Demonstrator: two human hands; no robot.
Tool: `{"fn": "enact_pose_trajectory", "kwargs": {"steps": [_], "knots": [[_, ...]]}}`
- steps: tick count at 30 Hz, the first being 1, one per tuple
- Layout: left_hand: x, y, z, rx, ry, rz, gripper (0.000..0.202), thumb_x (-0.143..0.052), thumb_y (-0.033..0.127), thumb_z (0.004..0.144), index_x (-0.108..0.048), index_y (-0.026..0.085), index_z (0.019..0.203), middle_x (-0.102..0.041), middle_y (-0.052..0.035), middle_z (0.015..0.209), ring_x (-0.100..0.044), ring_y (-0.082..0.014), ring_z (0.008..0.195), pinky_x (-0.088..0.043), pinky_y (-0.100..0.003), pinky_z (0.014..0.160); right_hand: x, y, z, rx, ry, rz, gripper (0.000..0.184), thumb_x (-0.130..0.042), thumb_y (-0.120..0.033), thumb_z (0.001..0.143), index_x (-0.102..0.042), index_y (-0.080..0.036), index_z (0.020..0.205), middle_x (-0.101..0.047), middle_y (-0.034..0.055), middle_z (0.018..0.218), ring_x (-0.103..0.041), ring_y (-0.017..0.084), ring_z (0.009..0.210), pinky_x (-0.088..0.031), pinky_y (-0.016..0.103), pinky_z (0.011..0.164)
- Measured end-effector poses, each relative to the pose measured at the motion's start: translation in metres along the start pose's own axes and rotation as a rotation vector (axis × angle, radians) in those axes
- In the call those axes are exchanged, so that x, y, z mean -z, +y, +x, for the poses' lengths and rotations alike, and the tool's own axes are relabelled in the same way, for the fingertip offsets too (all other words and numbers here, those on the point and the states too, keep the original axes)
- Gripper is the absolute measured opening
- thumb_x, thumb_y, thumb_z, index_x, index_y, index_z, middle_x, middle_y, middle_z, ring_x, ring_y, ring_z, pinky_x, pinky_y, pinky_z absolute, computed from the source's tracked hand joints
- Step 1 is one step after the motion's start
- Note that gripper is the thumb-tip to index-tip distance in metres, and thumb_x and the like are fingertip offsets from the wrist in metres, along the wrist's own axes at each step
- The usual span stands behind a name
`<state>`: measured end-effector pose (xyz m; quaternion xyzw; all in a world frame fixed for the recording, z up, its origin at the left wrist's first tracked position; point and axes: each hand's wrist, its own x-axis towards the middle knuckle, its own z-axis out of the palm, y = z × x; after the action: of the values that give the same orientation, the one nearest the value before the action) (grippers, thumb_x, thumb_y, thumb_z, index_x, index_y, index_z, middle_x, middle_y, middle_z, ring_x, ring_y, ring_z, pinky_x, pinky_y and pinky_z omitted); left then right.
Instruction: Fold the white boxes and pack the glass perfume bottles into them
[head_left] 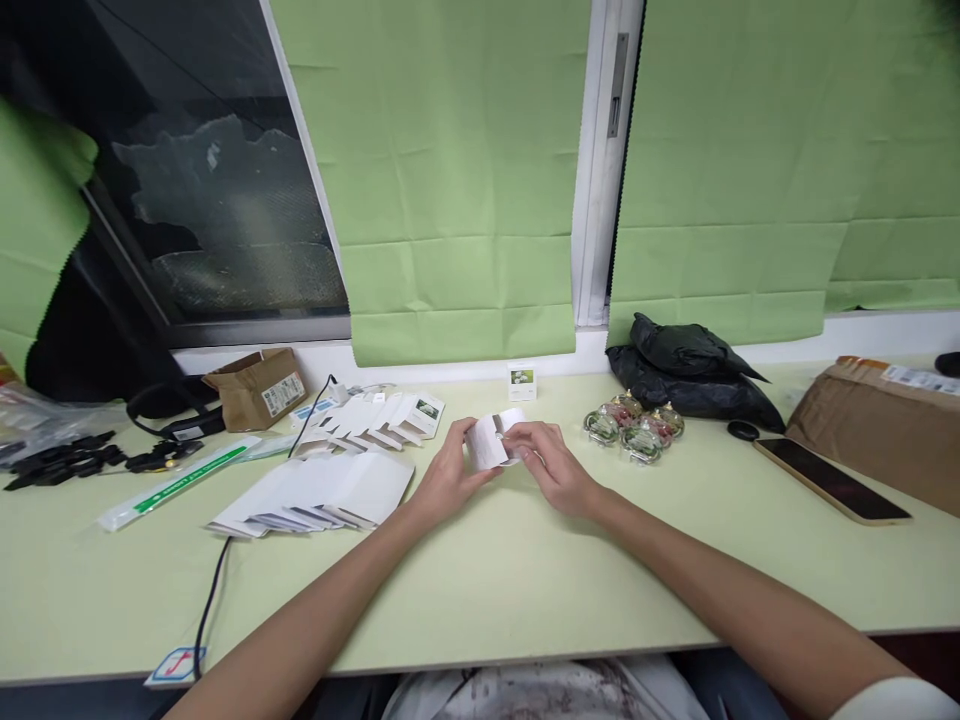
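Over the middle of the table, my left hand (445, 470) grips a small white cardboard box (486, 443) by its left side, fingers closed around it. My right hand (553, 462) has its fingers pinched at the box's right end, by the flaps. What the right fingertips press on is partly hidden. Left of my hands lie flattened white boxes (330, 490) in an overlapping row, with more folded boxes (386, 418) behind them. To the right sits a group of clear-wrapped round ornaments (634, 425). A small upright white box (522, 382) with a green picture stands behind my hands.
Black plastic bags (690, 375) lie at the back right, beside a phone (832, 480) and a large brown parcel (885, 425). At left are an opened brown carton (259, 388), a green-striped plastic packet (187, 480) and a black cable (214, 600) over the table's front edge.
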<state>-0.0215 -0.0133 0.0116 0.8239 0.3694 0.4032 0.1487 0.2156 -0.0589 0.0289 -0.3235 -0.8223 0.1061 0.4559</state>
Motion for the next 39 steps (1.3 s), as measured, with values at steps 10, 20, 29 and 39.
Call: {"fn": "enact_pose_trajectory", "kwargs": {"steps": [10, 20, 29, 39], "knots": [[0.003, 0.003, 0.001, -0.065, -0.133, -0.055, 0.076, -0.072, 0.038, 0.093, -0.028, 0.031, 0.155, -0.042, -0.0110, 0.160, -0.045, -0.0301, 0.147, -0.040, -0.047, 0.121, -0.001, 0.006, 0.005, -0.019, 0.059, -0.112, 0.019, -0.059, -0.024, 0.099, -0.062, -0.027, 0.117, -0.063, 0.0054, 0.108, -0.058, 0.024, 0.104, -0.040, 0.039, 0.091], [0.006, 0.010, 0.002, -0.207, -0.129, 0.102, 0.070, -0.070, 0.046, 0.094, -0.037, 0.032, 0.154, -0.049, -0.0123, 0.153, -0.046, -0.0331, 0.143, -0.042, -0.054, 0.117, -0.008, 0.020, 0.002, -0.086, -0.069, -0.333, 0.006, -0.067, -0.016, 0.090, -0.064, -0.021, 0.090, -0.058, 0.0039, 0.095, -0.052, 0.022, 0.094, -0.033, 0.035, 0.083], [0.006, 0.014, 0.000, -0.177, -0.142, 0.144, 0.076, -0.076, 0.045, 0.089, -0.041, 0.034, 0.156, -0.052, -0.0095, 0.149, -0.046, -0.0317, 0.140, -0.044, -0.051, 0.116, -0.018, 0.032, 0.001, -0.259, -0.043, -0.088, 0.003, -0.074, -0.021, 0.085, -0.072, -0.022, 0.084, -0.068, 0.0034, 0.092, -0.053, 0.023, 0.091, -0.033, 0.036, 0.085], [0.006, 0.011, 0.005, -0.120, -0.174, 0.127, 0.076, -0.077, 0.047, 0.088, -0.044, 0.035, 0.154, -0.055, -0.0081, 0.146, -0.049, -0.0315, 0.136, -0.046, -0.049, 0.111, -0.013, 0.044, 0.006, -0.260, -0.009, 0.069, 0.008, -0.076, -0.029, 0.084, -0.077, -0.023, 0.089, -0.069, 0.0028, 0.087, -0.055, 0.023, 0.090, -0.042, 0.034, 0.083]]}}
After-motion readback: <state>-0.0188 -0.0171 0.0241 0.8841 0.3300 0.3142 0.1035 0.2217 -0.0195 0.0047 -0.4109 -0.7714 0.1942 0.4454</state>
